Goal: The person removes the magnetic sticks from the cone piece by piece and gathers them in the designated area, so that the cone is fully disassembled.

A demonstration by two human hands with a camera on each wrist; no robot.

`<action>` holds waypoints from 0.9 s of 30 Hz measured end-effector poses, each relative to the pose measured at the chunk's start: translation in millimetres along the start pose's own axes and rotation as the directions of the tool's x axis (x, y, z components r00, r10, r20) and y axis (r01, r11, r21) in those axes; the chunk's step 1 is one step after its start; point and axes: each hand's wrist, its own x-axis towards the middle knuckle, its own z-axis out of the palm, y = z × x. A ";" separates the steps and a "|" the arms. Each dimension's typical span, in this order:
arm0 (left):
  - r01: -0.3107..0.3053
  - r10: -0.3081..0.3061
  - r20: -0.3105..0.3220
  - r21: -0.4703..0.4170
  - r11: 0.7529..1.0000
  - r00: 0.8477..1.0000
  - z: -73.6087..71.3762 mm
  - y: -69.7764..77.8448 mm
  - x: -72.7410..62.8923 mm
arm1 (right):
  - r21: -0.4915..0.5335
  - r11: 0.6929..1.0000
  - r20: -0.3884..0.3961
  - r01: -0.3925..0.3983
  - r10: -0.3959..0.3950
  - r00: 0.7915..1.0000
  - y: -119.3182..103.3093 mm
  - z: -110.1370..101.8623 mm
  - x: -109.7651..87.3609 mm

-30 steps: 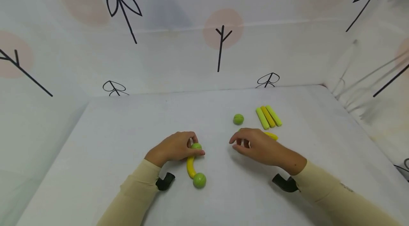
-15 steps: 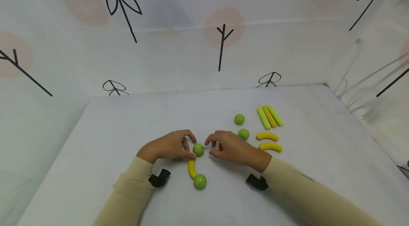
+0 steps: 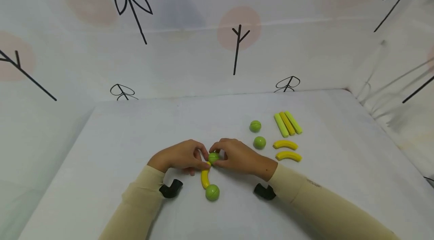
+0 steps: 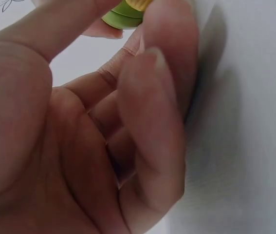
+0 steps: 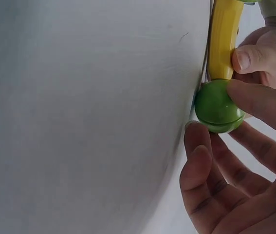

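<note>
A yellow curved stick lies on the white table with a green ball at each end. My left hand pinches its far end; in the right wrist view the left thumb presses against the yellow side. With thumb and fingertips, my right hand holds the far green ball, which meets the stick's end. The near green ball touches the stick's other end, with no hand on it. In the left wrist view, my left fingers hide most of the stick.
Right of the hands lie two loose green balls and two yellow curved sticks. Beyond them, straight sticks, two lime and one yellow, lie side by side. A patterned white cloth stands behind the table.
My right hand has come left from beside the loose pieces and taken hold of the far green ball. My left fingers have shifted from around that ball to the stick's end.
</note>
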 end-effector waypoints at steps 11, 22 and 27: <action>-0.005 0.011 -0.063 0.096 0.995 0.998 8.7 7.5 -1.5 | 0.020 0.996 -0.035 -0.089 0.090 0.995 2.9 -1.5 -9.1; -0.016 0.028 -0.081 0.144 0.989 0.996 12.2 9.4 4.8 | 0.025 0.995 -0.016 -0.095 0.095 0.995 4.5 -5.3 -11.3; -0.028 0.040 -0.083 0.143 0.989 0.996 13.3 9.7 5.0 | 0.019 0.998 -0.022 -0.061 0.061 0.998 6.4 -5.4 -12.1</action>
